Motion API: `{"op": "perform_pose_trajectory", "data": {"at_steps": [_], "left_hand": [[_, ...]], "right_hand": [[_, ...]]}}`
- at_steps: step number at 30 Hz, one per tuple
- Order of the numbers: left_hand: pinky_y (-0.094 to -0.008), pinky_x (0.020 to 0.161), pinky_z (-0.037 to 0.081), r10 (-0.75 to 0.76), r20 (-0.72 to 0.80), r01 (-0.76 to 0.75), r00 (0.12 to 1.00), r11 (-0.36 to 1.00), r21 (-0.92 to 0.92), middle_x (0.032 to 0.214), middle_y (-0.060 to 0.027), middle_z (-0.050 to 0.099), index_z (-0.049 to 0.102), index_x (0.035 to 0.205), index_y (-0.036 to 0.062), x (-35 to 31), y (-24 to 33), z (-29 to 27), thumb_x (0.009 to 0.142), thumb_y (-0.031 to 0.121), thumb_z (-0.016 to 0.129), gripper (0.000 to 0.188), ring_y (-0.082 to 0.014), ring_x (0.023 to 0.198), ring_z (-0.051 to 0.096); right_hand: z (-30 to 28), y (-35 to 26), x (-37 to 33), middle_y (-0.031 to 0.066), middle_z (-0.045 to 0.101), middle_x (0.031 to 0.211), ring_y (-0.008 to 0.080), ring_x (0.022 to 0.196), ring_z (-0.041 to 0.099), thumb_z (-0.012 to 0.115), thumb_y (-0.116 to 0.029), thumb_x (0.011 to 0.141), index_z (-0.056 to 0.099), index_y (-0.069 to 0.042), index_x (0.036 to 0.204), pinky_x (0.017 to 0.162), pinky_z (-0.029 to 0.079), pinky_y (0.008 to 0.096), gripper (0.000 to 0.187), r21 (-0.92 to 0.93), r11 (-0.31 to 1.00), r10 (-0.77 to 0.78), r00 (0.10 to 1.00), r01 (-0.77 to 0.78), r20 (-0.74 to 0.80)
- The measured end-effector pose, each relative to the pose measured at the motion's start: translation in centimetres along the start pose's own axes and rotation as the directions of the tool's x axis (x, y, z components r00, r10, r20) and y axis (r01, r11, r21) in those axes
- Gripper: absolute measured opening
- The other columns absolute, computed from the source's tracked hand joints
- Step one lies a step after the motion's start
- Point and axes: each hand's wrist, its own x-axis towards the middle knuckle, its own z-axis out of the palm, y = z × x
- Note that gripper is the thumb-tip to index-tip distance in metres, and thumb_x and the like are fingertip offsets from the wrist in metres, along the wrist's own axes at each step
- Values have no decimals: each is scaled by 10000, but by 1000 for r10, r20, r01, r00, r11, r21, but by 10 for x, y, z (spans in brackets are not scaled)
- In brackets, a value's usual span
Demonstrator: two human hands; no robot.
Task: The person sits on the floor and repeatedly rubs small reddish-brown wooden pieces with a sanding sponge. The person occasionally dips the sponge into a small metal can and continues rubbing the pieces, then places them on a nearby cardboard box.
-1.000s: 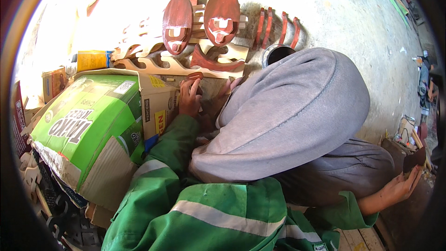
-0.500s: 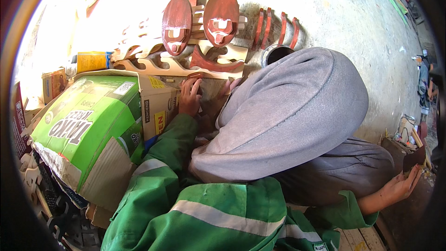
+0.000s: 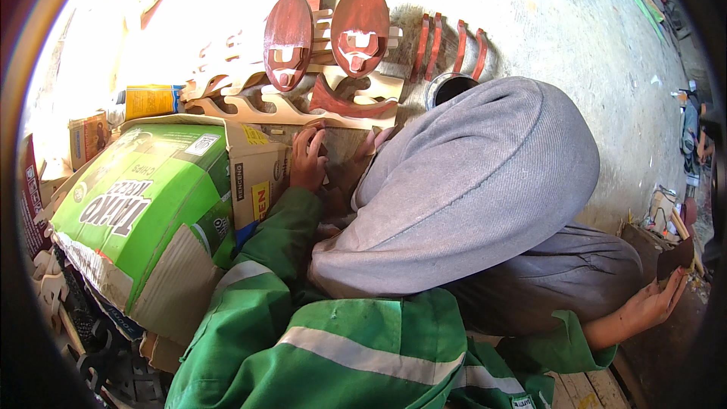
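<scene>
My left hand is beside the cardboard box, its fingers bent over the edge of a small reddish-brown piece, most of which is hidden. Far out to the right, my right hand has a dark brown flat piece at its fingertips; the thumb side is hard to make out. Just beyond my left hand lie pale wooden parts with wavy cut-outs. On them rests a curved red-brown wooden piece. Two red-brown oval boards with cut-outs stand behind.
A green cardboard box fills the left side. My raised knee in grey trousers covers the middle. Several curved red strips and a dark round container lie beyond it. A yellow-and-blue package stands behind the box.
The fingers of my left hand have shifted slightly to the left, along with the reddish-brown piece under them. My right hand looks unmoved.
</scene>
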Motion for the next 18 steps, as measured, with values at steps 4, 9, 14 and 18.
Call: {"op": "perform_pose_trajectory", "data": {"at_steps": [4, 9, 14, 18], "left_hand": [[-480, 1125, 421, -25, 11, 25, 1000, 1000, 1, 1401, -134, 552, 546, 1336, 69, 2, 3, -2, 551, -92, 814, 845, -355, 1322, 517], [-488, 1120, 424, -13, 0, 13, 1000, 1000, 27, 1388, -137, 552, 542, 1342, 72, -1, 0, 0, 541, -81, 829, 865, -363, 1307, 526], [-504, 1093, 430, -26, -4, 26, 1000, 996, 85, 1374, -143, 554, 536, 1351, 74, -3, -1, 0, 536, -56, 849, 883, -380, 1290, 534], [-497, 1085, 429, -5, 5, 5, 1000, 1000, 11, 1376, -147, 554, 534, 1359, 75, 0, 2, -4, 551, -34, 852, 875, -386, 1298, 524]], "right_hand": [[-1, -2, 0, 216, 529, 1474, 361, 1304, 586, 547, 198, 817, 590, 26, 1385, 860, 637, 354, 595, -25, 999, -19, 1000, 19, -2], [-2, -5, 0, 216, 524, 1477, 363, 1307, 582, 550, 197, 820, 590, 21, 1388, 860, 639, 365, 596, -8, 1000, -3, 1000, 3, 3], [-1, -4, -1, 216, 517, 1489, 365, 1321, 574, 552, 188, 830, 578, 25, 1399, 862, 636, 363, 593, -57, 998, -30, 1000, 30, 3], [-1, 3, 0, 216, 512, 1479, 368, 1316, 569, 535, 178, 840, 588, 21, 1391, 884, 634, 383, 576, 23, 999, -34, 999, 34, 6]]}}
